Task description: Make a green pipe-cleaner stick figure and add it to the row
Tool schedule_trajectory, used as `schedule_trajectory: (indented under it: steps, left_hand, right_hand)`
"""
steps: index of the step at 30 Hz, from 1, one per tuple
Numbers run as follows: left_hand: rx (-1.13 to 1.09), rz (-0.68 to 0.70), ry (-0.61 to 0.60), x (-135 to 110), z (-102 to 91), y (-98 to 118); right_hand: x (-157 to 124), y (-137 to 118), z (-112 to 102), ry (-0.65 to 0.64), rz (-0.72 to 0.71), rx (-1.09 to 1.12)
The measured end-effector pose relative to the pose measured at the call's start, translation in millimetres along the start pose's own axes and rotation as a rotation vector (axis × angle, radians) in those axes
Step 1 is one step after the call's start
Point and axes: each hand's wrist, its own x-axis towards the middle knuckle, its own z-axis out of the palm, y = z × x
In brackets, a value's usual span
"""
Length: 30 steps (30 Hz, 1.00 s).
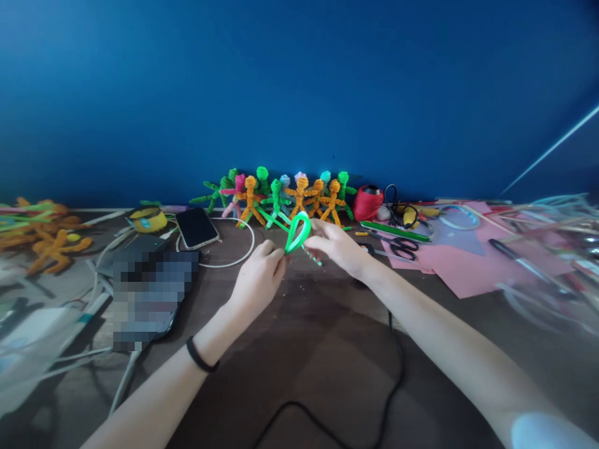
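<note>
Over the middle of the desk, a bright green strip [298, 232] is bent into a teardrop-shaped loop; its material is unclear. My left hand [263, 269], with a black band on the wrist, is closed around the loop's lower end. Fingers bent, my right hand [337, 247] is at the loop's right side. Below its fingertips a short green-and-white end [313, 255] sticks out, and what these fingers grip is partly hidden. Just behind the hands stands a group of small fuzzy figures, including an orange figure [249, 196] and a green figure [276, 199].
At left lie a phone [196, 228], a yellow tape roll [148, 220], a blurred-out dark device [154, 299] and more orange figures [58, 249]. Scissors [403, 248], a green pen-like object [395, 231] and pink paper [468, 268] are at right. A black cable [395, 374] crosses the front.
</note>
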Motion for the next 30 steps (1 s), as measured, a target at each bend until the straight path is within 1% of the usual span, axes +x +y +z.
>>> schedule_trajectory:
  steps: [3, 6, 8, 10, 13, 17, 19, 21, 26, 27, 28, 30]
  left_hand:
    - [0.017, 0.028, -0.022, -1, 2.8, -1]
    - [0.029, 0.038, -0.009, -1, 6.5, -3]
    - [0.045, 0.036, 0.01, -1, 8.7, -4]
    - [0.058, 0.038, 0.032, -2, 11.1, -5]
    - [0.085, 0.043, 0.055, -4, 15.5, -9]
    - [0.195, 0.057, 0.05, -4, 22.3, -19]
    - [0.24, 0.068, 0.056, -4, 24.9, -25]
    - [0.274, 0.078, 0.061, -4, 26.3, -30]
    - [0.299, 0.071, 0.023, -4, 25.6, -35]
    - [0.289, 0.079, 0.016, -4, 25.6, -35]
    - [0.275, 0.089, 0.008, -4, 25.8, -35]
    - [0.244, 0.105, -0.003, -3, 26.6, -36]
  right_hand:
    - [1, -5, -8, -0.07, -0.013, 0.179]
    - [0, -7, -12, -0.115, -0.017, 0.198]
    - [-1, -7, -13, -0.085, -0.043, 0.112]
    - [-1, -8, -14, -0.046, -0.065, -0.02]
    - [-1, -5, -15, -0.019, -0.077, -0.175]
    - [-1, 2, -12, 0.07, -0.087, -0.305]
    - [0, 5, -8, 0.116, -0.086, -0.336]
    - [1, 9, -4, 0.131, -0.063, -0.273]
    - [-4, 23, 2, 0.13, 0.04, 0.067]
    - [-7, 27, 3, 0.116, 0.072, 0.115]
    - [-10, 31, 3, 0.077, 0.101, 0.179]
    - [-18, 39, 6, -0.008, 0.158, 0.373]
